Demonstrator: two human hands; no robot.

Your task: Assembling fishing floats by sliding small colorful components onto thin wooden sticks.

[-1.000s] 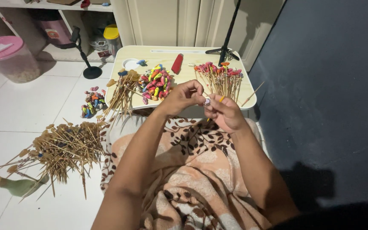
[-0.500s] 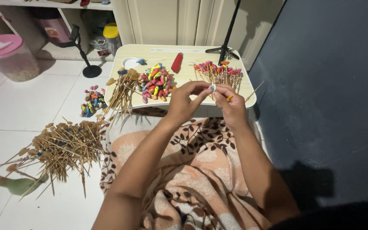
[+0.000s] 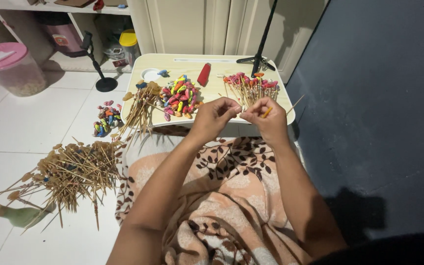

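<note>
Hands met above the near edge of the tabletop [image 3: 182,63]. Your left hand [image 3: 213,118] and your right hand [image 3: 269,120] were nearly fingertip to fingertip, each with the grip pinched together on a thin wooden skewer [image 3: 280,109]. Its long axis ran from between your fingers up and out to the right, the free end pointing away past your right hand. What sat at the pinched end I could not tell.

Just beyond your right grip lay a bundle of skewers with pink tips [image 3: 251,86]; beyond your left grip, a heap of coloured balloons [image 3: 178,96] and plain skewers [image 3: 138,108]. Far left of both grips, more sticks [image 3: 72,169] covered the floor.
</note>
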